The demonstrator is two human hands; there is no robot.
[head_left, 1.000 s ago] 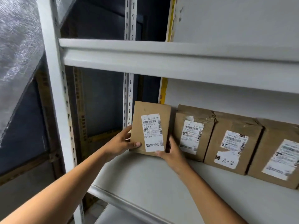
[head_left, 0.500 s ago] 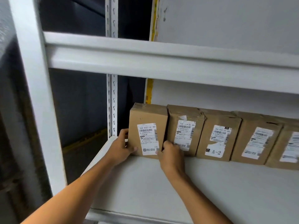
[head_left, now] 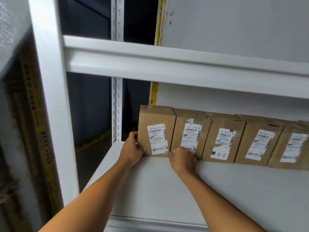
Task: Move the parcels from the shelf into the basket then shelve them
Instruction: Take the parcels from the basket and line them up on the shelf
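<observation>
The leftmost parcel [head_left: 156, 131] stands upright at the back of the white shelf [head_left: 167, 185], its brown face and white barcode label [head_left: 157, 138] turned toward the camera, its right side pressed against the 2nd parcel [head_left: 190, 129]. The left hand [head_left: 133, 150] cups its lower left corner, fingers wrapped round the left edge and thumb lying on the front face near the bottom, so the hand is partly closed on the box. The right hand [head_left: 182, 159] sits at the parcel's lower right corner, curled with the thumb tip touching the bottom of the label; its knuckles cover the base of the 2nd parcel, and whether its fingers grip anything I cannot tell. The box rests on the shelf. To the right, 3 more parcels continue the row, all touching: the 3rd parcel [head_left: 223, 139] carries a label marked A-2, the 4th parcel [head_left: 258, 141] and the 5th parcel [head_left: 291, 146] have blurred labels. Above the row runs a white beam [head_left: 184, 67] of the upper level, fixed to a white post [head_left: 50, 97] at the left. Both bare forearms reach in from the lower edge.
</observation>
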